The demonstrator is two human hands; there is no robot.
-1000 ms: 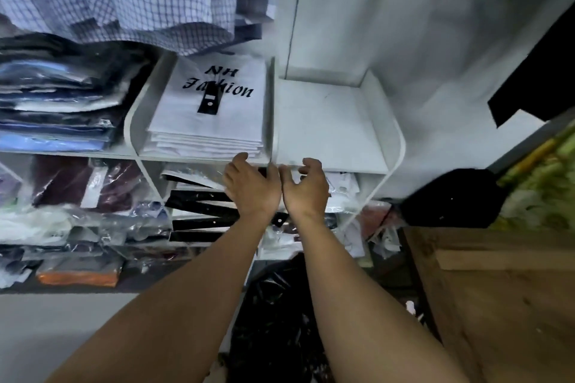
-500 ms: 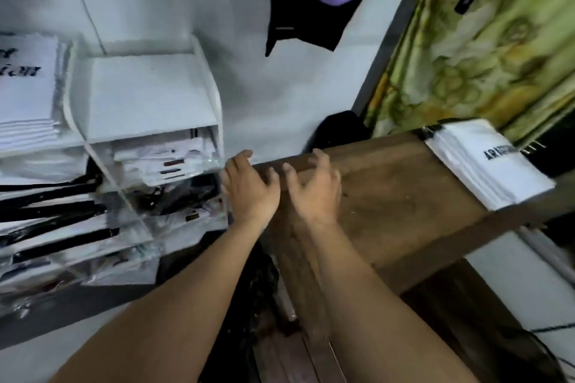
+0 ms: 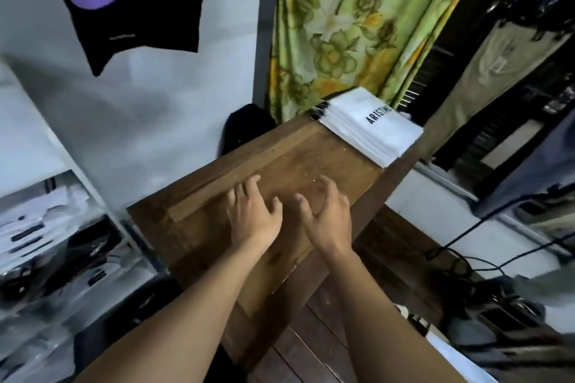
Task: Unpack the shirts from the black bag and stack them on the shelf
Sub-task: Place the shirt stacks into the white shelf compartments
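Fingers first: left hand (image 3: 252, 218) and right hand (image 3: 327, 218) are both empty. The left fingers (image 3: 245, 193) and right fingers (image 3: 330, 189) are spread apart and a bit bent, gripping nothing. They're low over the brown wooden plank surface (image 3: 199, 227); I can't tell whether they touch it.

Progress, my read: mid-task, between loads. One stack of white flat-packed shirts printed "ARISTINO" (image 3: 373, 134) sits on the far right corner of the surface, well apart from my hands, square and untouched. That looks like the next load. The white open shelf unit (image 3: 88, 186) at left already has clear-bagged folded garments (image 3: 37, 227) in its lower compartments, blurred, so no count. I can't pick out the black bag for sure. A dark patch (image 3: 149, 292) low between shelf and surface may be it. How many shirts remain packed I can't say.

The surface is otherwise bare boards with some pale crumbs.

Room:
- Pale grey wall (image 3: 174, 96) behind.
- Black garment with a purple panel (image 3: 130, 15) hanging at top left.
- Green-yellow floral curtain (image 3: 357, 28) behind the stack.
- Khaki trousers (image 3: 497, 71) hung at right.
- Black cables (image 3: 460, 249) trailing down at right.
- Dark wooden floor planks (image 3: 311, 351) below.
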